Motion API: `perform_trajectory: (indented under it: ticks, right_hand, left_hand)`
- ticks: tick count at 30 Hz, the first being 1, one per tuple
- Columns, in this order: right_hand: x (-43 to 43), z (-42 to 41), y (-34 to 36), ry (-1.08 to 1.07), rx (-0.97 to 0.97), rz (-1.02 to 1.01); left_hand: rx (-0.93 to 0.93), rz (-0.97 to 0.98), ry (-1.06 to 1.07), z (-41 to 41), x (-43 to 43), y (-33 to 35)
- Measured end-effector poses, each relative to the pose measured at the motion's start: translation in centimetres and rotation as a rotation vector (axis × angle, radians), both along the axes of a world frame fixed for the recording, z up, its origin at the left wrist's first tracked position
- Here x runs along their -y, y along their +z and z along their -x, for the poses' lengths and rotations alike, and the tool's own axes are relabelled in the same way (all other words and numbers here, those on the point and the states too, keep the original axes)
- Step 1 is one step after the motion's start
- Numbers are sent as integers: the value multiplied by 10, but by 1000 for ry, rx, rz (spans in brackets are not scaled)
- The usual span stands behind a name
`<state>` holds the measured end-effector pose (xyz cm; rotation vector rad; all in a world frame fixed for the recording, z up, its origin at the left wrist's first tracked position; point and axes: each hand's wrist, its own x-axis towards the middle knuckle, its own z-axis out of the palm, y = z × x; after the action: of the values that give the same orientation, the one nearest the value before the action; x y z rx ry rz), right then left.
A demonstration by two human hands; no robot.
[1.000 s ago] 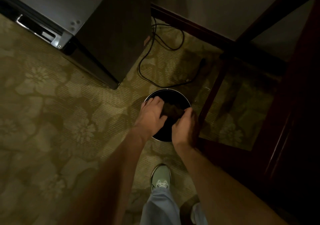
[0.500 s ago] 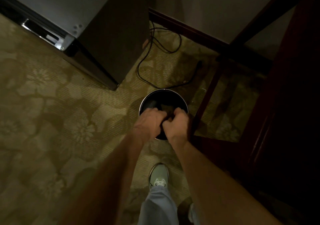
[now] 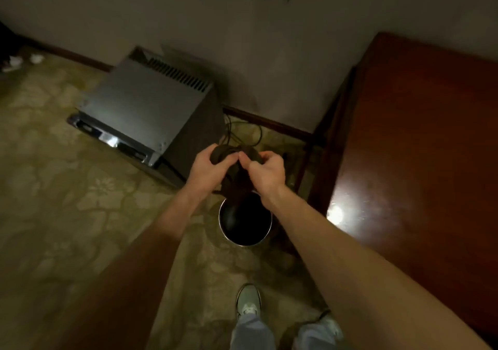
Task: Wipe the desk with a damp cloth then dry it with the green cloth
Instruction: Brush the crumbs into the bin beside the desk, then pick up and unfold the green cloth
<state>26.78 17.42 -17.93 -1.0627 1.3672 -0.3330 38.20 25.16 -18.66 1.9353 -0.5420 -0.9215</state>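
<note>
I have both hands up over the round metal bucket (image 3: 244, 221) on the carpet (image 3: 80, 204), and between them hangs a dark cloth (image 3: 237, 185), bunched and dangling toward the bucket's mouth. My left hand (image 3: 207, 170) is closed around the cloth's left end, fingers curled over the wad. My right hand (image 3: 266, 172) pinches the other end between thumb and fingertips, the rest of that hand folded in. The 2 hands sit close together, almost touching at the top of the cloth.

I read this as the wringing step: the cloth looks freshly lifted from the bucket, and I judge it is being squeezed out so it is damp rather than dripping. In this dim light I cannot tell its colour, nor whether water is falling from it.

The table (image 3: 420, 145), a dark red wooden top, stands to my right, near the bucket and against the wall (image 3: 242, 40). Nothing lies on the part I can see, and a lamp glare shows on its near corner. I see no streaks or wet patches, so by my judgement the wiping has not begun. Both the damp wipe and the drying pass remain. The green cloth is not in view. A grey box-shaped appliance (image 3: 145, 107) sits on the floor to the left, cables trailing behind it.
</note>
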Motion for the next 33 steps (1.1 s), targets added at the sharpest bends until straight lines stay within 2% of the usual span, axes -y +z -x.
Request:
perform_trajectory:
  ticks: [1, 3, 6, 9, 11, 14, 17, 20, 22, 25, 28, 30, 32, 33]
  right_hand:
    - [10, 10, 25, 24, 46, -41]
    - [33, 32, 81, 90, 81, 35]
    - [60, 77, 168, 183, 64, 312]
    - [81, 128, 242, 238, -6, 533]
    - [92, 163, 280, 199, -8, 591]
    - [114, 214, 313, 0, 80, 521]
    - [140, 271, 331, -153, 160, 429]
    - [171, 329, 330, -248, 127, 513]
    - [192, 367, 325, -251, 82, 579]
    - [216, 417, 323, -173, 84, 586]
    - [234, 453, 323, -116, 140, 497]
    - [245, 471, 320, -97, 172, 449]
    - [257, 486, 315, -48, 155, 395]
    - [262, 491, 312, -19, 146, 361]
  left_hand:
    - [-62, 33, 23, 4, 7, 27]
    - [-248, 97, 19, 17, 26, 86]
    - [-509, 141, -86, 48, 57, 167]
    - [-636, 171, -195, 87, 94, 235]
    - [-701, 174, -287, 123, 113, 274]
    - [-792, 93, -446, 181, 137, 309]
    - [-732, -1, -549, 241, 164, 315]
    - [-725, 90, -434, 295, 194, 310]
    - [-641, 122, -366, 331, 213, 311]
    - [-376, 185, -396, 382, 246, 317]
    - [8, 278, -561, 416, 271, 324]
    - [147, 285, -601, 429, 284, 324]
    - [130, 292, -539, 435, 297, 317]
    - [57, 296, -480, 438, 304, 312]
